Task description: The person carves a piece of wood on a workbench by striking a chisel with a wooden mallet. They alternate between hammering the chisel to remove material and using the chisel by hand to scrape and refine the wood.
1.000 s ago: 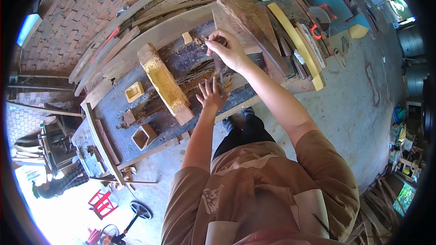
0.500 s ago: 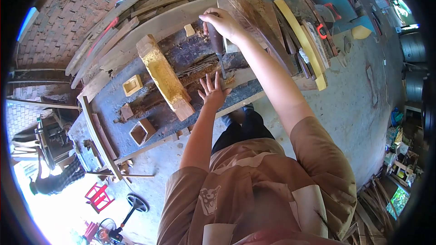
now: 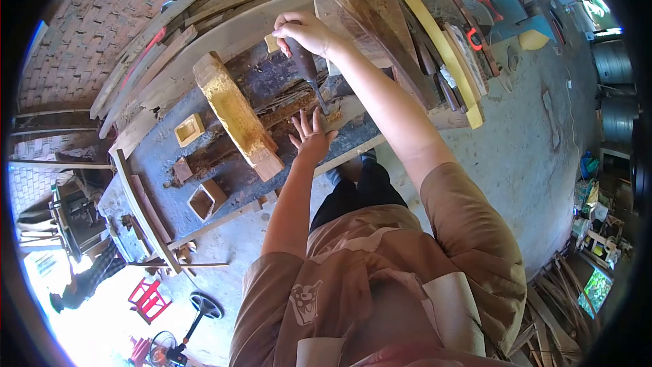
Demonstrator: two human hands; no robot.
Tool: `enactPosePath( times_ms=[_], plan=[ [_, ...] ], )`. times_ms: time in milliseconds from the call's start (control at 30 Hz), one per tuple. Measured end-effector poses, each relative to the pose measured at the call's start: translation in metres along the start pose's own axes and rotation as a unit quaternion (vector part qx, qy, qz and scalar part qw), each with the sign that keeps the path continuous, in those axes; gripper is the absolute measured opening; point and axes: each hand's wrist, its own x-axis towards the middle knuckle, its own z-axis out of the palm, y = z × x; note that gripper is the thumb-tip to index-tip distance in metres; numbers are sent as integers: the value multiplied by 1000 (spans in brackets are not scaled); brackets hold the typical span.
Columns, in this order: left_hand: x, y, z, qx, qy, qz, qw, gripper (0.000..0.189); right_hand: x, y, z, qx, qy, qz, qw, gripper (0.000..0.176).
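Observation:
My right hand [image 3: 305, 32] is wrapped round the top of a dark wooden handle on a chisel [image 3: 305, 64]. The tool leans, its metal blade pointing down to the bench just beyond my left fingertips. Wood shavings lie around the tip. My left hand [image 3: 313, 143] rests on the bench near its front edge, fingers spread, with nothing held in it. To its left lies a long wooden block [image 3: 239, 119] with a yellowish hollow carved along its middle. A small pale wood piece [image 3: 272, 43] sits beside my right hand, partly covered by it.
The dark workbench [image 3: 153, 156] carries two small hollowed boxes [image 3: 189, 130] and a little wood cube [image 3: 183, 169]. Planks and hand tools [image 3: 435, 75] lie on the right, near a yellow strip [image 3: 445, 58]. Long boards line the back. A red stool [image 3: 149, 301] stands lower left.
My right hand has moved left, so the chisel's handle leans further left while its tip stays near my left fingers. The whole view has shifted slightly.

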Motion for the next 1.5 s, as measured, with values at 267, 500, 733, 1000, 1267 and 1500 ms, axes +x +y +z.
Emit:
enactPosePath(
  times_ms=[267,500,733,1000,1267,1500],
  plan=[
    [-2,0,0,-22,30,-1,999,79,-24,-7,9,-25,6,-18,999,12],
    [-7,7,-15,-1,-5,-4,1000,77,-72,-3,48,-189,213,-121,951,14],
    [-5,4,-14,21,0,4,1000,74,-73,-5,65,-284,377,-138,871,21],
    [-1,2,-13,14,-14,-1,1000,75,-86,-10,47,-368,459,-208,781,21],
    [7,1,-24,50,-84,10,995,79,-122,-23,16,5,209,-162,964,14],
    [13,-5,-25,88,-85,47,991,81,-148,-22,5,102,221,-169,955,9]
  ],
)
